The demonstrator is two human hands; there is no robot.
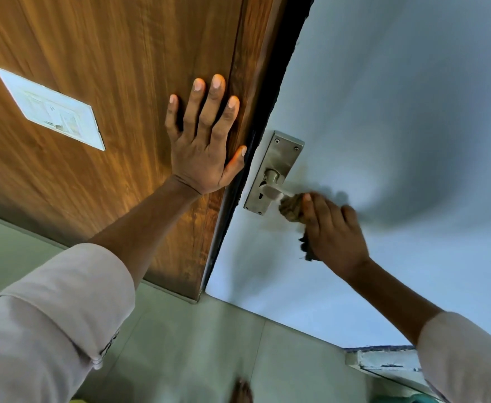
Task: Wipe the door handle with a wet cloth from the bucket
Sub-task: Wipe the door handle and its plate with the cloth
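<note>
While the left hand (206,146) is lying flat with fingers spread against the wooden panel (107,82) beside the door edge, gripping nothing, the right hand (330,228) is pressing a bunched, dark cloth (292,209) against the outer end of the lever of the door handle (273,189). The right grip is closing around the cloth, fingers curled over it, with a frayed tail hanging below the palm. The handle is sitting on its metal backplate (279,158) on the pale door (383,112), close to the door edge. The bucket is not in view, and wetness of the cloth cannot be confirmed. A brownish smudge is showing on the door surface around the backplate. Risks noted: the cloth is covering only the lever tip, so the neck and backplate may go unwiped; downward pressure could depress the lever and unlatch the door, swinging it; the loose tail may spread dirt across the pale paint; the left thumb is resting near the door gap and could be pinched.
</note>
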